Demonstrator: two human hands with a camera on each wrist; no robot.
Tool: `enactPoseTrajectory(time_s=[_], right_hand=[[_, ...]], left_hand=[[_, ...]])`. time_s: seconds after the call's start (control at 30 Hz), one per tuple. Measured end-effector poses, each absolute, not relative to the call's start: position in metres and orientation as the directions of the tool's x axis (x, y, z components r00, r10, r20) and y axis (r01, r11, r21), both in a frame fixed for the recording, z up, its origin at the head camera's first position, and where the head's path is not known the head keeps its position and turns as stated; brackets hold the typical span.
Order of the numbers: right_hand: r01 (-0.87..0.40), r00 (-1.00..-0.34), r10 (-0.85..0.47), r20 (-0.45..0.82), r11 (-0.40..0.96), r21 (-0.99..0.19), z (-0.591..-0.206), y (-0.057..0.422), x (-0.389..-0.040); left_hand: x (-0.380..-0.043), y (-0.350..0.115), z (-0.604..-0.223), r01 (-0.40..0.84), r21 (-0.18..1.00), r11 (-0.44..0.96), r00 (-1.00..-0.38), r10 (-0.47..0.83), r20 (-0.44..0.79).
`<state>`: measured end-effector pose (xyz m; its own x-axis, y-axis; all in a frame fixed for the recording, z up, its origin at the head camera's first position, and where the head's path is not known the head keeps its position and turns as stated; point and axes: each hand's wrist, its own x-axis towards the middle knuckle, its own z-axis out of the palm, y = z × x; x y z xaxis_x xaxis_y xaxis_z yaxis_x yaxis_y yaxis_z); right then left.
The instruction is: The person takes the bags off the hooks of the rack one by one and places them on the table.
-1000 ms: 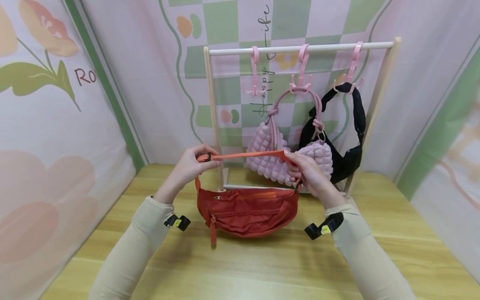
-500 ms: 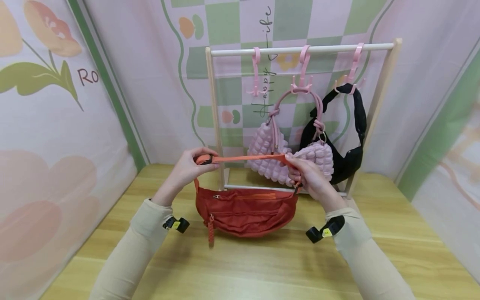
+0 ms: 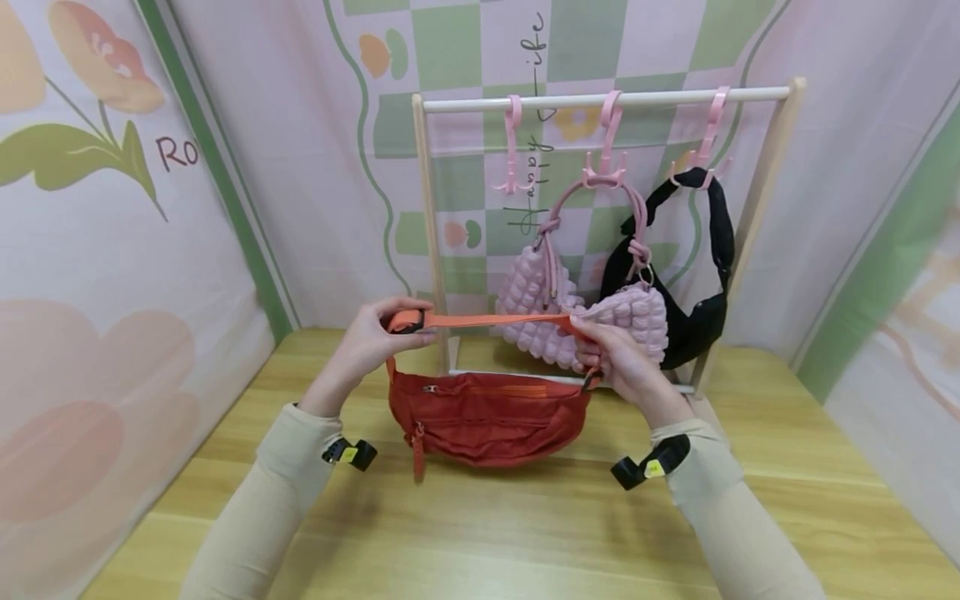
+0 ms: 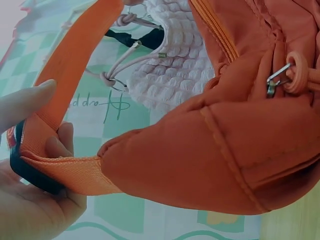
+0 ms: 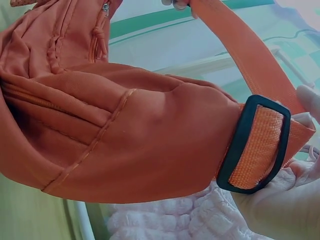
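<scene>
A red-orange waist bag (image 3: 487, 421) hangs below both hands, its zip pocket facing the head camera. Its orange strap (image 3: 495, 319) is stretched nearly level between them. My left hand (image 3: 367, 342) grips the strap's left end by a black buckle (image 4: 37, 172), thumb on the webbing in the left wrist view. The strap's right end is pinched by my right hand (image 3: 618, 354), thumb on top. Close by that hand, a black strap ring (image 5: 255, 145) joins the webbing to the bag body. A braided zip pull (image 3: 418, 454) dangles at the bag's left front.
Behind the hands stands a rack with a white top bar (image 3: 555, 102) and wooden posts. A pink hook (image 3: 512, 150) at the left bears nothing. A pink puffy bag (image 3: 536, 308) and a black bag (image 3: 693, 325) hang from the other hooks. The wooden tabletop (image 3: 495, 542) lies below.
Both hands have lowered the strap a little and keep their hold. The bag body has shifted slightly left and up in view. The rack and its hung bags look the same.
</scene>
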<state>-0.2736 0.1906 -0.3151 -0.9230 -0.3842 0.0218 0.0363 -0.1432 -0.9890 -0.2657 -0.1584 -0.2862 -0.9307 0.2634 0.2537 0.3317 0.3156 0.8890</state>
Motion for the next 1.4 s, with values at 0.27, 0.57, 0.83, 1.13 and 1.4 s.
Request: enactPoseTrajectory(time_s=[0.27, 0.57, 0.83, 1.13, 1.4], right_hand=[[0.078, -0.926, -0.376, -0.025, -0.126, -0.989, -0.318, 0.192, -0.275], [0.074, -0.889, -0.458, 0.009, -0.162, -0.984, -0.321, 0.196, -0.277], [0.049, -0.874, -0.483, 0.05, -0.19, -0.981, -0.324, 0.199, -0.277], [0.058, -0.863, -0.502, 0.06, -0.215, -0.975, -0.329, 0.199, -0.277], [0.072, -0.854, -0.517, 0.065, -0.24, -0.968, -0.333, 0.201, -0.277]], left_hand=[[-0.265, -0.16, -0.29, 0.327, 0.901, 0.285, -0.932, 0.257, 0.256], [-0.264, -0.163, -0.292, 0.347, 0.898, 0.271, -0.927, 0.241, 0.286], [-0.262, -0.171, -0.296, 0.358, 0.889, 0.286, -0.929, 0.209, 0.307], [-0.26, -0.182, -0.3, 0.348, 0.891, 0.291, -0.936, 0.156, 0.315], [-0.26, -0.192, -0.304, 0.332, 0.894, 0.301, -0.943, 0.132, 0.305]])
